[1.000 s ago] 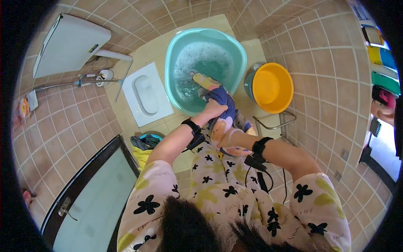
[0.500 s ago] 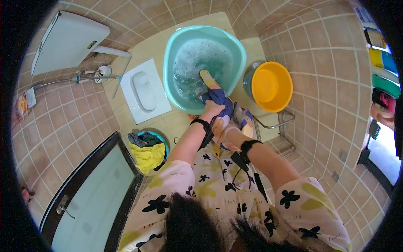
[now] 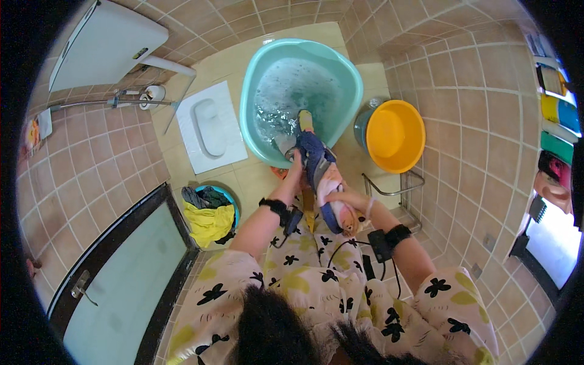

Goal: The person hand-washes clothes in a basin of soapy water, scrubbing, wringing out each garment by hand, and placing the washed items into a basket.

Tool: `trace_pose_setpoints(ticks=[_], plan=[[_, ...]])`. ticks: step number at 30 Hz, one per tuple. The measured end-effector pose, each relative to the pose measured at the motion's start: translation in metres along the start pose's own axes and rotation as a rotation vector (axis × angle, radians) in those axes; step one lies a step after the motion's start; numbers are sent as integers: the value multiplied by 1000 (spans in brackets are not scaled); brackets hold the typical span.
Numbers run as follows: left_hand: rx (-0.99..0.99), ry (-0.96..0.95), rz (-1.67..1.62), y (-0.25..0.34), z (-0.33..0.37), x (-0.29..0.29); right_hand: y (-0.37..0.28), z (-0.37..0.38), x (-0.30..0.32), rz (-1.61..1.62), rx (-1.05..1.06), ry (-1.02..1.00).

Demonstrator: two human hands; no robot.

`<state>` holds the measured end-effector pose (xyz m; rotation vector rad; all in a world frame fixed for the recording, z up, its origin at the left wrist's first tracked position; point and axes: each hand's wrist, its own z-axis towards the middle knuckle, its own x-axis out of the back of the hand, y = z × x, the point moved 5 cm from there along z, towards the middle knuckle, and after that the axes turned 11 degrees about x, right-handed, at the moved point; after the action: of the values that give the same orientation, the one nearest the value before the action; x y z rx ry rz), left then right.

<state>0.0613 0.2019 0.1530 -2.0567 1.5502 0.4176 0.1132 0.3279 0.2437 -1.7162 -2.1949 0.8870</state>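
Observation:
A wet garment, navy with pink, white and yellow parts, hangs over the near rim of a teal tub. Its yellow end dips into sudsy water. My right hand grips the lighter, patterned part above my lap. At the tub's near rim, my left hand is closed beside the garment's dark part, next to a grey piece of cloth. The garment and the rim partly hide its fingers, so what they hold is unclear.
An orange basin stands right of the tub near a metal-framed stool. To the left are a white squat toilet and a blue basin heaped with yellow and dark clothes. A glass door is at lower left.
My left hand has shifted left toward the tub's rim, off the garment's middle. My right hand has moved right, and more of the patterned cloth shows stretched out toward it.

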Motion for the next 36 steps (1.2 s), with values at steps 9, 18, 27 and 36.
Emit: trace_pose_setpoints(ticks=[9,18,27,36], plan=[[202,-345,-539,-65,11,-7,5,-59,-4,1314,-226,-141],[-375,-568,-458,-1,-62,-85,-30,-104,-46,1142,-73,-229],[-858,-219,-117,96,-104,-90,-81,-101,-13,757,345,-359],[-298,129,361,108,-81,-35,-134,-51,-40,-357,298,-310]])
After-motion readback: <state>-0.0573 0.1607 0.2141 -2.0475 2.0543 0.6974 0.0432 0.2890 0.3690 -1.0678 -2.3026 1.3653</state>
